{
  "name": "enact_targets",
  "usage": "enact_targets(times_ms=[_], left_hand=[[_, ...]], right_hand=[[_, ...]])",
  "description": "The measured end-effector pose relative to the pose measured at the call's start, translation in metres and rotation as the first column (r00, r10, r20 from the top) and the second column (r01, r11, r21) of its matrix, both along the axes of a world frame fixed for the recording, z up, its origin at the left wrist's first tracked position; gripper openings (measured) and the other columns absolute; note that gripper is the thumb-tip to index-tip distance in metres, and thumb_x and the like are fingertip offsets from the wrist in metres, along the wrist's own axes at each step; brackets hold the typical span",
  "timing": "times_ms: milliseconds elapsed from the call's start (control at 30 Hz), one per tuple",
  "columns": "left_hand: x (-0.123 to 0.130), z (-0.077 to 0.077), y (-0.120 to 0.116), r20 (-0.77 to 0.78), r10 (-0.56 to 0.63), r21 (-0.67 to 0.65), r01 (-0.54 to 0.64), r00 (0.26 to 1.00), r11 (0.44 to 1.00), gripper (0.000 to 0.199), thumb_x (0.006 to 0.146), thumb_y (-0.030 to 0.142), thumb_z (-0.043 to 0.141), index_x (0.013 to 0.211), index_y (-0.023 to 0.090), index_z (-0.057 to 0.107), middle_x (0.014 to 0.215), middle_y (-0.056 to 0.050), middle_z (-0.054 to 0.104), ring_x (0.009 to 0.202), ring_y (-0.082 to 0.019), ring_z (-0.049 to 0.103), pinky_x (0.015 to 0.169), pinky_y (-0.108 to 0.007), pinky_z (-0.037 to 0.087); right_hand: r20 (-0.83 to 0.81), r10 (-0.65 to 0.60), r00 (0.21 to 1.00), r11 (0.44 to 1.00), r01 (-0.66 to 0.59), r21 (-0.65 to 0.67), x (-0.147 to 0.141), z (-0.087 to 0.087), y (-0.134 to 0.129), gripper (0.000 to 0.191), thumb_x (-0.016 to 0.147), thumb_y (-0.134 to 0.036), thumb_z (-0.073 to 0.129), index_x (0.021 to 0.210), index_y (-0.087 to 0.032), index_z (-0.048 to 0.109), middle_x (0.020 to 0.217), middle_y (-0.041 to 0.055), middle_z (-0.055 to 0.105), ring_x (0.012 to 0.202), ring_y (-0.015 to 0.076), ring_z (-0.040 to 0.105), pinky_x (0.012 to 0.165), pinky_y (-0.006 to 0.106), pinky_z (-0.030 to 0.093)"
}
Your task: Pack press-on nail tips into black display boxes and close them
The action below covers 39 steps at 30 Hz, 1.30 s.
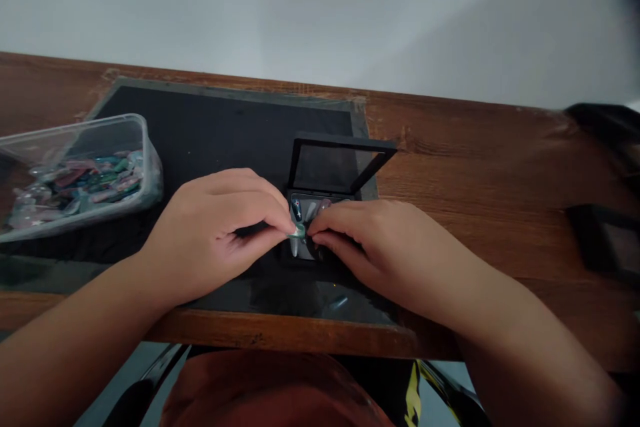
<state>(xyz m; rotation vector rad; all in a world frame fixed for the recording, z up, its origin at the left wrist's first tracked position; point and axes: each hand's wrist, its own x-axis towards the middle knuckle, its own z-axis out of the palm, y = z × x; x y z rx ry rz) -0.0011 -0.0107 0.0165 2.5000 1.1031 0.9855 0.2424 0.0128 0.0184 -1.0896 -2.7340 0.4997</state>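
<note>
Left hand (203, 230) grip clamped on green nail piece (299, 231), thumb-to-finger, over open black case (350, 143); right hand (383, 240) grip just beside, can't tell if clamped.

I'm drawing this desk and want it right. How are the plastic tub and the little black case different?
The tub is see-through, while the case is black. The tub is much bigger than the case. The tub shows no lid, but the case has a windowed lid standing open at its back. Both have small pieces inside.
</note>
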Motion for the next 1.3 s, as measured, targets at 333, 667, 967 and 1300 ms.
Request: enact_targets(times_ms=[333,667,967,1300], left_hand=[[0.002,0.0,0.002,0.017,0.049,0.027,-0.05,0.999,0.998,0.016,0.098,0.014,0.069,0.09,0.028,0.071,0.09,0.003,0.08,0.085,-0.013,0.076,0.08,-0.028,0.062],[0.002,-0.002,0.002,0.01,0.109,-0.005,-0.109,0.994,0.994,0.011,0.097,0.02,0.068,0.089,0.028,0.07,0.088,0.005,0.077,0.083,-0.013,0.073,0.08,-0.029,0.059],[-0.001,-0.003,0.005,0.001,-0.03,0.01,0.03,1.0,1.0,0.014,0.092,0.006,0.073,0.094,0.02,0.072,0.089,0.002,0.076,0.089,-0.008,0.071,0.083,-0.022,0.056],[-0.003,-0.004,0.003,-0.056,-0.001,-0.061,-0.002,0.998,0.998,0.016,0.085,0.007,0.063,0.086,0.023,0.064,0.081,0.004,0.072,0.074,-0.011,0.067,0.069,-0.026,0.05]], right_hand=[[-0.15,0.028,0.988,0.998,-0.019,0.06,0.004,0.002,-0.005,0.013,0.105,-0.022,0.064,0.114,-0.025,0.073,0.093,-0.0046,0.083,0.071,0.016,0.075,0.057,0.029,0.041],[-0.173,-0.025,0.985,0.995,0.041,0.091,0.017,-0.001,0.002,0.013,0.089,-0.018,0.081,0.093,-0.03,0.082,0.084,-0.0051,0.082,0.07,0.0183,0.074,0.059,0.031,0.048],[-0.015,-0.025,1.0,0.994,0.023,-0.108,0.006,0.007,-0.001,0.029,0.097,-0.008,0.064,0.105,-0.027,0.083,0.1,-0.0018,0.084,0.085,0.0199,0.079,0.071,0.03,0.048],[-0.12,0.025,0.992,0.999,-0.028,-0.025,0.003,0.001,-0.005,0.025,0.102,-0.013,0.063,0.113,-0.023,0.083,0.105,-0.0011,0.085,0.09,0.0198,0.079,0.067,0.031,0.044]])
